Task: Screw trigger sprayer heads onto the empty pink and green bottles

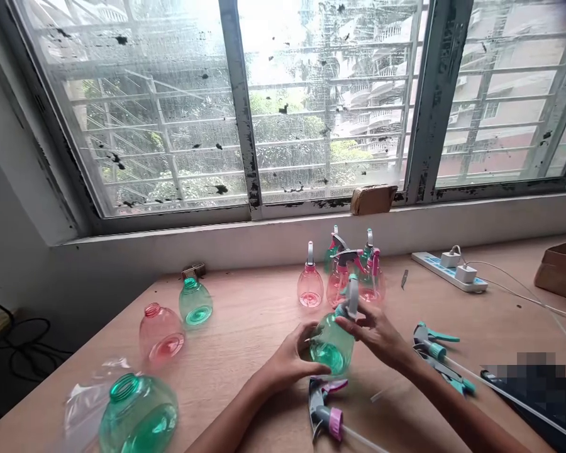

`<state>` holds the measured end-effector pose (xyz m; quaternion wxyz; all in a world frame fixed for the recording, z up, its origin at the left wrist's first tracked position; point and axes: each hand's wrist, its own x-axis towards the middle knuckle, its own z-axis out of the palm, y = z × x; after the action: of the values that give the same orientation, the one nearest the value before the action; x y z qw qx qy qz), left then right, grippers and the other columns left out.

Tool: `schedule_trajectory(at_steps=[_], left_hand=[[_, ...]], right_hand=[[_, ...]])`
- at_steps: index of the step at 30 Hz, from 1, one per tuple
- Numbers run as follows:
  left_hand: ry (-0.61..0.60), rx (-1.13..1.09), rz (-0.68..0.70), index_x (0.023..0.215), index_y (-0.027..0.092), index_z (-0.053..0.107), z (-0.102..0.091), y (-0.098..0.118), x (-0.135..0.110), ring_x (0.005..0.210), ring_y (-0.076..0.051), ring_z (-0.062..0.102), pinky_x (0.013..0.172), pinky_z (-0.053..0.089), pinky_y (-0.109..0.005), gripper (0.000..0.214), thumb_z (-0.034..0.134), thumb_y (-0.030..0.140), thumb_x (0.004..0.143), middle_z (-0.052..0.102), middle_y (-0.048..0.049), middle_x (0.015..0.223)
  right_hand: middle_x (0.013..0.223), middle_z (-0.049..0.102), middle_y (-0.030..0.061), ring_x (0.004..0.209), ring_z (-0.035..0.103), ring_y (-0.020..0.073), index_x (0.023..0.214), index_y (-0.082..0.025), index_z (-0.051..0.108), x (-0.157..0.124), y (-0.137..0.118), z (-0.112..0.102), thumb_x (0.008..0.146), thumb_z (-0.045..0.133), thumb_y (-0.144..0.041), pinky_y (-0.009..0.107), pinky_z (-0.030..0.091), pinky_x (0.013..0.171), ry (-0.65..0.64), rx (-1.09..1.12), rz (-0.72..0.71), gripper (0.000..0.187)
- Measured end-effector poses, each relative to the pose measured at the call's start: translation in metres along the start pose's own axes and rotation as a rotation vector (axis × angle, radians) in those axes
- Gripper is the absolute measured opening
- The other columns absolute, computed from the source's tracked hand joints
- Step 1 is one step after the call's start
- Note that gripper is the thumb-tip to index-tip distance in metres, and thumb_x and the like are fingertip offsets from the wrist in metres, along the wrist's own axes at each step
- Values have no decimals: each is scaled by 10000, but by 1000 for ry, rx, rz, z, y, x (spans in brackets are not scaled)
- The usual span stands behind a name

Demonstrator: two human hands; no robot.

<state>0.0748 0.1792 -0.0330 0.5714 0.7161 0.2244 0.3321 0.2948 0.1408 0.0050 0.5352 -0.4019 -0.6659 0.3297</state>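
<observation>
Wide, grimy windows (283,113) up back, wooden desk (245,314) below, and mid-desk it's the green bottle (332,346), caught from both sides: left hand (295,352) wrapped around its body, right hand (375,327) with fingers (351,328) clamped on the grey spray head (353,299) up top. Base touching wood? Can't tell; far-side fingertips are hidden. Wrists (400,358) angle inward, both thumbs (314,368) nearside.

Colours logged; tabletop (245,321): pale pinkish brown.
Translucent green is seen in the centre bottle (337,343) and lower-left bottle (139,412); translucent pink in the mid-left bottle (161,332); grey with pink is recorded on the lower-centre spray head (321,413).
</observation>
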Motion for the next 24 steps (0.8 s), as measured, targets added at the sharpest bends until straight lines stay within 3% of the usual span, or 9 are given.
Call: schedule_trajectory(at_steps=[2, 4, 6, 11, 16, 21, 24], left_hand=[[48, 87, 51, 1372, 242, 538, 0, -3, 0, 1333, -344, 513, 1149, 367, -475, 816, 919, 211, 651, 595, -107, 1401], [90, 173, 81, 1407, 240, 500, -2, -3, 0, 1344, -345, 493, 1168, 338, -480, 835, 896, 181, 674, 589, -102, 1407], [118, 248, 90, 1431, 233, 472, -6, -3, -1, 1355, -358, 477, 1175, 321, -496, 853, 884, 177, 686, 572, -110, 1431], [112, 357, 91, 1495, 249, 395, -12, -4, -1, 1384, -337, 462, 1182, 335, -467, 914, 852, 158, 710, 524, -99, 1498], [107, 363, 96, 1502, 256, 411, -10, -2, -1, 1377, -339, 483, 1182, 350, -466, 910, 853, 165, 712, 539, -89, 1501], [142, 320, 106, 1463, 253, 480, -11, 1, 2, 1377, -351, 486, 1173, 370, -470, 840, 859, 178, 717, 558, -79, 1488], [157, 295, 110, 1472, 256, 461, -12, 1, 4, 1377, -340, 489, 1168, 378, -467, 795, 824, 197, 767, 543, -74, 1501]], right_hand=[[824, 583, 11, 711, 521, 186, 834, -218, 652, 11, -6, 10, 871, 721, -455, 289, 425, 581, -24, -172, -104, 249], [788, 590, 11, 716, 520, 204, 809, -224, 642, 20, -6, 23, 851, 739, -457, 313, 428, 626, 60, -269, -171, 256], [799, 620, 21, 748, 555, 223, 850, -224, 638, 26, -1, 36, 876, 705, -466, 334, 453, 685, 149, -273, -179, 252], [998, 729, 68, 951, 678, 267, 1055, -217, 641, 21, 23, 56, 960, 578, -488, 374, 530, 844, 229, -153, -147, 293], [1279, 698, 104, 1209, 626, 306, 1320, -232, 584, 11, 38, 62, 960, 579, -495, 457, 479, 1035, 257, -12, -103, 445], [1447, 600, 113, 1382, 488, 329, 1390, -248, 573, 0, 40, 62, 955, 587, -481, 526, 369, 1143, 321, -66, -134, 494], [1411, 631, 104, 1361, 512, 313, 1291, -264, 662, -3, 36, 63, 978, 565, -439, 514, 374, 1138, 322, -61, -174, 372]])
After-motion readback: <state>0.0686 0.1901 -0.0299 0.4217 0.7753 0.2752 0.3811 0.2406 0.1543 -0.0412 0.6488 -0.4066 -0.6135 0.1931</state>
